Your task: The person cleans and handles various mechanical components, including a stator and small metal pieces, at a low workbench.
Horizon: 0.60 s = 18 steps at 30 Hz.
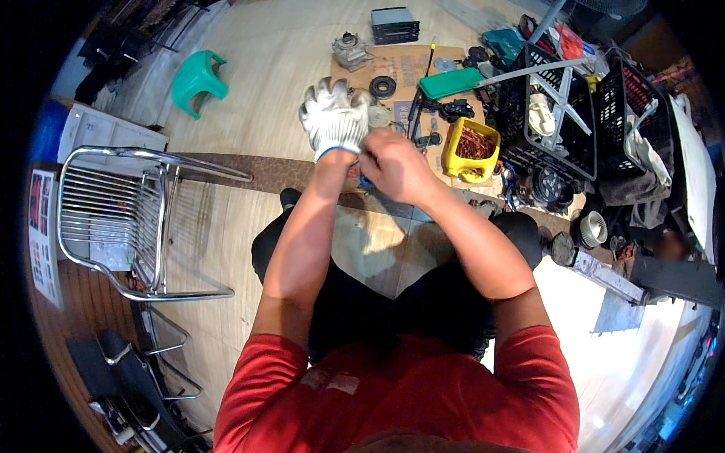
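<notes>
Right hand (402,167) sits at glove's (337,121) cuff edge, floor (257,98) stretching leftward.

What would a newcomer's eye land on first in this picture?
Probably the whitish glove on the left hand, just above centre, with the bare right hand close by its cuff. Next might come the yellow container of reddish scraps, right of the hands, and the bright green stool at upper left.

Red short-sleeved shirt (423,400), black trousers (351,317); on the left hand (336,113), a whitish glove (330,104) with ribbed, blue-edged cuff (340,136).
</notes>
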Available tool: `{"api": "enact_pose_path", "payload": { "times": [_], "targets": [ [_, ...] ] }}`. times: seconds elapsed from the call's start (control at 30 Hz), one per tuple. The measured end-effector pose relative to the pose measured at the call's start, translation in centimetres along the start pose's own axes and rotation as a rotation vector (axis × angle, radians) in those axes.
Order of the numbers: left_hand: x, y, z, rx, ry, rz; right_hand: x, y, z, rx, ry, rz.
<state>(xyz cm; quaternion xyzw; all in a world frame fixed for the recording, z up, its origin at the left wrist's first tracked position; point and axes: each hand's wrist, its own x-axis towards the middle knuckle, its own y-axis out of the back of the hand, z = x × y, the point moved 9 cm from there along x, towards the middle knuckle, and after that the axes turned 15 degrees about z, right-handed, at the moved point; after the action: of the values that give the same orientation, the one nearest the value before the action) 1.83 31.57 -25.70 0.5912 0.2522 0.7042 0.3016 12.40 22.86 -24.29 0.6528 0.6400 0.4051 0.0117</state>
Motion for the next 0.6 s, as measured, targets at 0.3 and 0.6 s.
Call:
{"api": "enact_pose_path", "payload": {
  "times": [0.3,0.6],
  "targets": [
    [-2.5,-3.1,0.0,0.081,-0.050,-0.374,-1.3,-0.9,0.8,-0.025,-0.046,-0.060],
    [-4.2,-4.4,1.2,0.222,-0.246,-0.303,-2.2,-0.2,0.2,-0.233,-0.047,-0.073]
  ]
}}
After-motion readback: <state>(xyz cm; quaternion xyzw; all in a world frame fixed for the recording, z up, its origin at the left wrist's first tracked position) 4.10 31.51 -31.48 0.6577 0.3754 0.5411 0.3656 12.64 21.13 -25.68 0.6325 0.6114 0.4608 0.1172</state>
